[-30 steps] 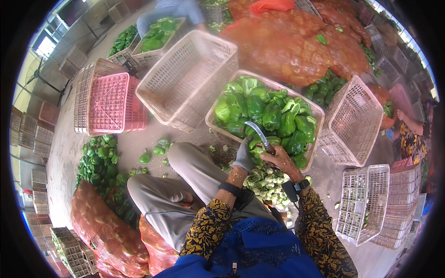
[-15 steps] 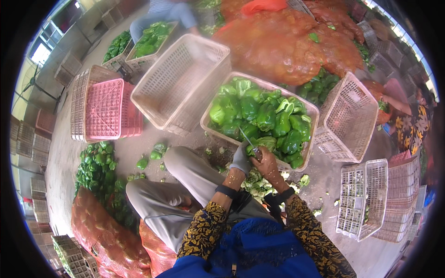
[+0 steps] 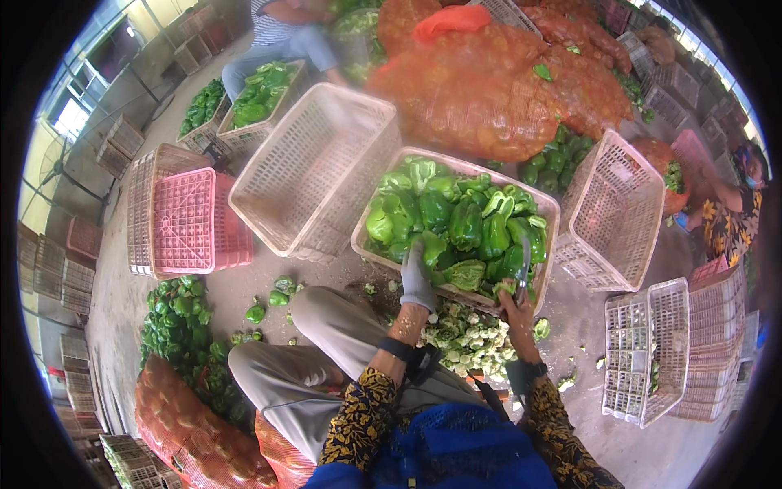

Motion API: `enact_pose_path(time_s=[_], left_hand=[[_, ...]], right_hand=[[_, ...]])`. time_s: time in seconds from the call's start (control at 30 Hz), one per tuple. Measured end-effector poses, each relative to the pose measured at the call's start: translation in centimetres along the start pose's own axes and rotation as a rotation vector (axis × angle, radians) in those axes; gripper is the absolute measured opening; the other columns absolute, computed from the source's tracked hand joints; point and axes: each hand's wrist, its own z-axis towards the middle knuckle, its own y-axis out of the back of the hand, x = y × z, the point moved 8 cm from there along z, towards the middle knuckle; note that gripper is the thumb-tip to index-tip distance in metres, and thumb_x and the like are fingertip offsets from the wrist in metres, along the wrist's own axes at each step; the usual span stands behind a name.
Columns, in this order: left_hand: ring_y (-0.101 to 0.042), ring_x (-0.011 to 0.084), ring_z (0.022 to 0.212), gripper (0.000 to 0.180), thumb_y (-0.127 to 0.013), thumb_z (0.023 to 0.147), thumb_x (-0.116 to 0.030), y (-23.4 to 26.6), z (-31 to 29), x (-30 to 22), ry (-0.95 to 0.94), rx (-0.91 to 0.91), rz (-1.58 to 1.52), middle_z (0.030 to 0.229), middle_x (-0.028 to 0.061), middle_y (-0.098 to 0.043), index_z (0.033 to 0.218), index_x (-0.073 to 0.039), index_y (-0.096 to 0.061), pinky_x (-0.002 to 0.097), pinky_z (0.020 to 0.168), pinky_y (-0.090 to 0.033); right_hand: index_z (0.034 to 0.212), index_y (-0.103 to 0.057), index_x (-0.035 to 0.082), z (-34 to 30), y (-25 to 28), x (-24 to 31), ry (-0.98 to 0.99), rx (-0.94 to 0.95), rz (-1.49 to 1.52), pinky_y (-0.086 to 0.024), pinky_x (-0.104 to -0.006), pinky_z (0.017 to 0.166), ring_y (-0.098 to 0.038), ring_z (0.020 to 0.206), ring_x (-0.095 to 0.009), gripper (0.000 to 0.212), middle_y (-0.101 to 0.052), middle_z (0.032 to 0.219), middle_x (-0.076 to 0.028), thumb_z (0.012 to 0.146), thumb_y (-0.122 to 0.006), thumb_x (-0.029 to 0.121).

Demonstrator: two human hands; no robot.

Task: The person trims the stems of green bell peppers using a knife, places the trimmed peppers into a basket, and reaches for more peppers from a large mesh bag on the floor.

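My left hand (image 3: 418, 279), in a grey glove, is at the near left edge of a pale crate (image 3: 547, 281) heaped with green bell peppers. Its fingers curl against a green bell pepper (image 3: 433, 244) there. My bare right hand (image 3: 518, 316) is at the crate's near right corner, closed round a knife (image 3: 525, 259) whose blade points up and away over the peppers. A small pale green piece (image 3: 506, 287) shows by its fingertips, perhaps a pepper core; I cannot tell whether it is held.
Pepper cores (image 3: 468, 336) lie piled below the crate. A crate without peppers (image 3: 314, 163) stands left, another crate (image 3: 612, 216) right. Large orange mesh sacks (image 3: 481, 98) lie beyond. A pink crate (image 3: 191, 220), loose peppers (image 3: 173, 314) and a filled sack (image 3: 191, 424) are at left. Other people sit nearby.
My hands were together over the crate's near edge with the knife at a pepper. Now they are apart: the left has moved slightly left, the right has moved right with the knife.
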Motion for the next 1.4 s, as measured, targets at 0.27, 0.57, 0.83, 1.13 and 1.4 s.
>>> enact_pose_path(time_s=[0.27,0.57,0.83,1.13,1.4], left_hand=[[-0.054,0.0346,0.11,0.065,-0.065,0.086,-0.018,-2.2,4.9,-1.4,-0.75,-0.165,1.326,0.133,0.0283,-0.042,0.143,-0.009,-0.037,0.0367,0.094,-0.046],[-0.062,0.0387,0.095,0.038,-0.059,0.081,-0.017,1.4,6.0,-3.5,-0.473,-0.177,1.259,0.104,0.0225,-0.064,0.116,-0.005,-0.059,0.0428,0.082,-0.049],[-0.06,0.012,0.077,0.032,-0.058,0.09,-0.013,6.7,-8.9,-27.1,-0.761,-0.013,0.737,0.094,0.0059,-0.067,0.12,0.0,-0.06,0.0257,0.071,-0.051],[-0.063,0.014,0.073,0.032,-0.054,0.093,-0.02,51.7,-28.5,-36.0,-0.669,-0.979,0.131,0.096,0.0067,-0.067,0.121,-0.005,-0.057,0.0253,0.062,-0.05],[-0.064,0.0179,0.07,0.037,-0.062,0.083,-0.02,74.3,-28.9,-19.5,-0.325,-1.449,0.404,0.091,0.0091,-0.07,0.114,0.001,-0.063,0.0289,0.063,-0.051]], right_hand=[[0.111,-0.065,-0.001,-1.2,4.5,-2.3,-0.093,0.073,-0.313,-0.049,-0.0262,0.067,-0.059,0.074,-0.009,0.031,-0.068,0.088,-0.005,0.084,-0.07,0.013],[0.116,-0.061,0.004,9.3,-12.1,4.2,0.418,0.125,-0.538,-0.043,-0.0331,0.062,-0.049,0.067,-0.015,0.031,-0.055,0.076,-0.003,0.089,-0.065,0.018],[0.134,-0.049,0.0,14.7,-18.2,0.2,0.602,0.213,-0.675,-0.05,-0.0392,0.081,-0.062,0.1,-0.028,0.044,-0.057,0.119,-0.024,0.092,-0.06,0.011],[0.127,-0.05,-0.006,9.3,-16.1,0.9,0.364,0.224,-1.028,-0.046,-0.0348,0.083,-0.059,0.097,-0.024,0.045,-0.061,0.114,-0.019,0.094,-0.059,0.025],[0.13,-0.051,0.004,0.3,-17.3,-4.4,-0.071,0.703,-1.208,-0.05,-0.0244,0.059,-0.058,0.099,-0.019,0.045,-0.058,0.124,-0.01,0.093,-0.061,0.027]])
